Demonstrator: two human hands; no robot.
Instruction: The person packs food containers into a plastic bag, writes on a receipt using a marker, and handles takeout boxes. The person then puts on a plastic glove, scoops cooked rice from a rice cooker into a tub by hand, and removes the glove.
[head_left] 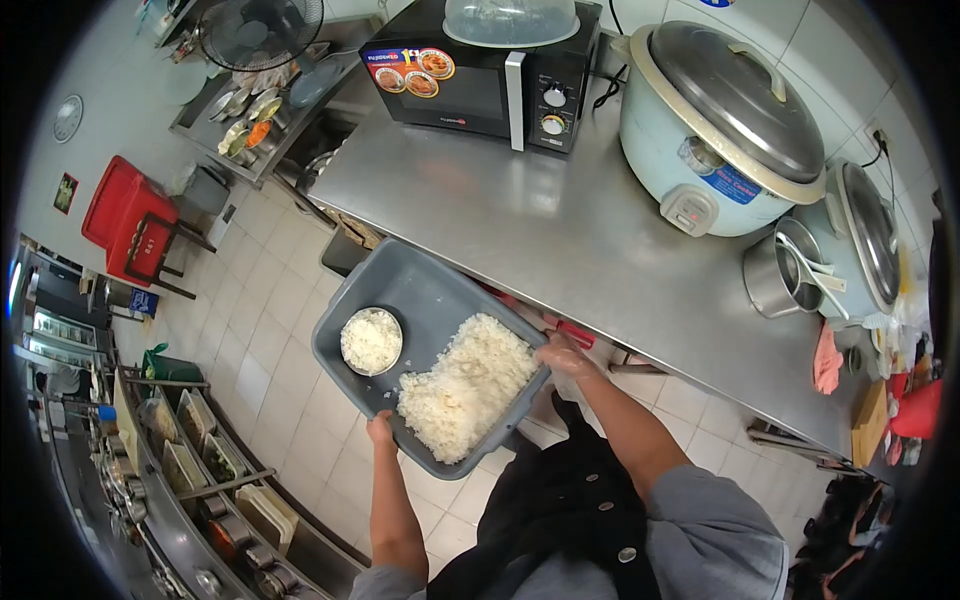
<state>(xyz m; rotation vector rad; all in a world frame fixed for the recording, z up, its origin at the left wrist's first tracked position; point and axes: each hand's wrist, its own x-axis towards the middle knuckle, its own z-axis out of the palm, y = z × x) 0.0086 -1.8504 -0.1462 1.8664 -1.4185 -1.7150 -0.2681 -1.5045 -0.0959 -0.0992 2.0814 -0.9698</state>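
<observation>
Your left hand [381, 428] is curled on the rim of a grey rectangular plastic tub [415, 300]; your right hand [565, 357] clasps it near a corner. You hold it by the edge of the silvery metal tabletop [480, 205]. Inside, a round metal bowl [401, 362] of white rice [371, 341] sits near a loose white rice mound [465, 390].

One tub [415, 290], one rice bowl [400, 350]

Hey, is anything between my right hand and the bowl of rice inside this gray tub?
Yes, the mound of loose rice: it lies in the gray tub, between your right hand, which grips the tub, and the bowl of rice.
</observation>
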